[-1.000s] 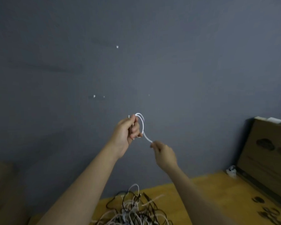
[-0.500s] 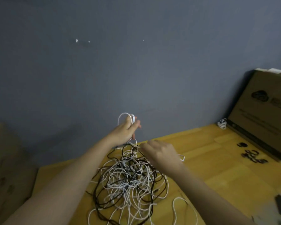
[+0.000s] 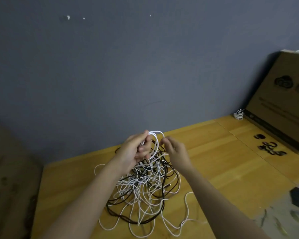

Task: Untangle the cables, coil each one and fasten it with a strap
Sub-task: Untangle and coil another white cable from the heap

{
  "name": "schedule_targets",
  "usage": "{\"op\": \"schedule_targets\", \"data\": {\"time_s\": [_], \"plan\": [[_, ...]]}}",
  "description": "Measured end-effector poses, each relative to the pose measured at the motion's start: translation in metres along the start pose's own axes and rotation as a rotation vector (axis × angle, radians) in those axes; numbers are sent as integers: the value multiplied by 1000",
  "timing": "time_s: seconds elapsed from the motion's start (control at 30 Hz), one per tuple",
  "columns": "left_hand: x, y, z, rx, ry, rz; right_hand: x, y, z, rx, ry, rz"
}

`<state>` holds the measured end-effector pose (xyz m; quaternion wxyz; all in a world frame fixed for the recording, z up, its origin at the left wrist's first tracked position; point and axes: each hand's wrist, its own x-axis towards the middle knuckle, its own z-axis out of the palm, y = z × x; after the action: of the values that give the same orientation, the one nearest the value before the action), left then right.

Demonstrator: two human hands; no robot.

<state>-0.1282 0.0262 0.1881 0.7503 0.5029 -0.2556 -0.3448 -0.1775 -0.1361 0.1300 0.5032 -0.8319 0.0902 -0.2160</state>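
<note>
Head view: my left hand (image 3: 135, 149) grips the white cable loop (image 3: 155, 144); my right hand (image 3: 175, 150), at 3 o'clock, pinches it above the cable tangle (image 3: 145, 188) on the desk (image 3: 231, 161).

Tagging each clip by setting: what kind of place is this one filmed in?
Probably a plain indoor room set up for recording, not a proper workshop: a wooden table against a bare grey wall, a flattened cardboard box leaning at the right, and a tangle of cables.

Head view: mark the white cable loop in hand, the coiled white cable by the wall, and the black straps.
white cable loop (image 3: 157, 141), head view, right side of loop
coiled white cable (image 3: 238, 114), head view, bundle centre
black straps (image 3: 271, 147), head view, middle of cluster
</note>
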Motion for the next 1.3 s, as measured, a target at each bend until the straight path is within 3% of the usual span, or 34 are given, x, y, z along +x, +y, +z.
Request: {"op": "schedule_targets", "data": {"time_s": [0.17, 0.27, 0.33, 0.43, 0.53, 0.63, 0.7, 0.77, 0.83, 0.9, 0.97, 1.07, 1.17, 1.3], "plan": [[1, 10, -6, -60, 89, 159, -20, 35, 33, -195, -274, 140], [12, 1, -9, 88, 210, 154, -29, 29, 55, -505, -454, -43], [25, -13, -16, 349, 268, 177, -30, 22, 65, -718, -514, -241], [38, -28, -35, 823, 270, 108, -27, 13, 67, -774, -462, -460], [30, -32, -57, 1208, 149, -128, -20, 14, 47, -643, -307, -572], [18, -30, -60, 1344, -20, -211, -7, 23, 22, -537, -193, -411], [13, -26, -55, 1317, -86, -223, 3, 33, 7, -383, -67, -170], [9, -19, -55, 1067, -60, -256, 9, 45, -3, -195, 34, 32], [8, -8, -56, 797, -2, -226, 9, 60, -4, -149, -30, 149], [9, 3, -56, 579, 88, -145, 4, 76, 4, -274, -195, 218], [14, 10, -54, 487, 184, -62, 1, 83, 12, -313, -287, 265], [24, 24, -49, 452, 261, 32, 25, 51, 14, -14, -148, 365], [47, 57, -40, 453, 282, 129, 83, -20, -6, 239, 121, 239], [86, 143, -13, 491, 272, 315, 161, -164, -61, 453, 352, -78]]}}
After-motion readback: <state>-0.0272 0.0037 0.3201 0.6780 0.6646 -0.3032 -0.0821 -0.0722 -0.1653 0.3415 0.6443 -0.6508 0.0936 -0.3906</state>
